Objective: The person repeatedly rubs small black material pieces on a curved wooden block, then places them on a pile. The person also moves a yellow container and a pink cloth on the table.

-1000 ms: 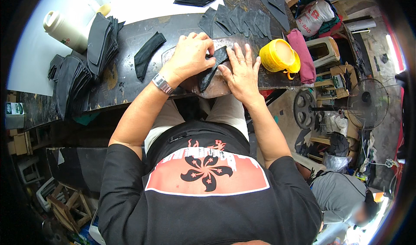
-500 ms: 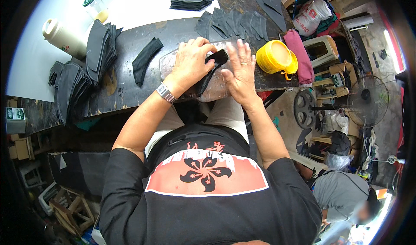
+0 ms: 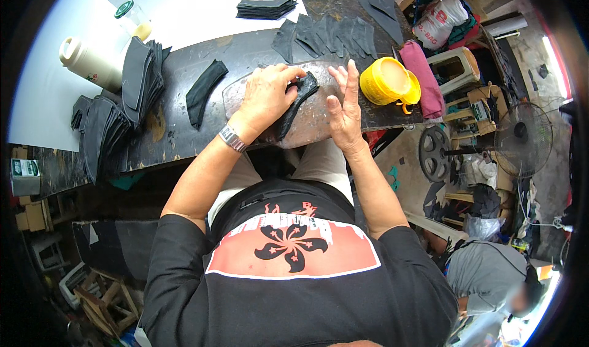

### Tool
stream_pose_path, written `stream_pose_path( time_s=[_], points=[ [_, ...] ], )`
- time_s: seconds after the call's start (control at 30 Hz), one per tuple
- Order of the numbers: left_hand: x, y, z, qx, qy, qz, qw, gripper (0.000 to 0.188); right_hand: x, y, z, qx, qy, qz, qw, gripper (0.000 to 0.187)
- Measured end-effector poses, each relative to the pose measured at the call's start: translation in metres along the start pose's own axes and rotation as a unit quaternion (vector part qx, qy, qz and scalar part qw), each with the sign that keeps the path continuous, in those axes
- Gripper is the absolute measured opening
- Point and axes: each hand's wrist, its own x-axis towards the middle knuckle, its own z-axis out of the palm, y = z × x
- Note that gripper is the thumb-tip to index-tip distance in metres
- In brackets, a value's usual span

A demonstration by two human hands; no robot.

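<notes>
A curved black strip point(image 3: 305, 88), perhaps leather or cloth, lies on a worn, stained slab point(image 3: 311, 121) at the table's near edge. My left hand point(image 3: 264, 99) bends over the strip, with thumb and fingers closed on its side near the upper end. Just right of it my right hand point(image 3: 347, 111) is raised, fingers apart and palm turned toward the strip, holding nothing. Left of the slab lies a similar curved black piece point(image 3: 204, 92). Beyond my hands, several dark cut pieces point(image 3: 328, 35) overlap in a row.
Right of my right hand stands a yellow tub point(image 3: 375, 83) of pale beige stuff, next to a maroon cloth roll point(image 3: 423, 80). Stacked black pieces point(image 3: 141, 71), a cream flask point(image 3: 89, 64) and a jar point(image 3: 132, 19) stand left. A person point(image 3: 488, 276) is at lower right, near a fan point(image 3: 521, 140).
My right hand has lifted off to the right and turned partly on edge, fingers more curled. The strip's upper end looks flatter. My left hand stays on it.
</notes>
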Motion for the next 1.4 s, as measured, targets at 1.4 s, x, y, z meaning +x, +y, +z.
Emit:
stream_pose_path(
  time_s=[1.4],
  points=[
    [0.023, -0.063, -0.021, -0.270, 0.069, -0.196, 0.940, 0.029, 0.002, -0.014, 0.013, 0.071, -0.051, 0.013, 0.996, 0.090]
  ],
)
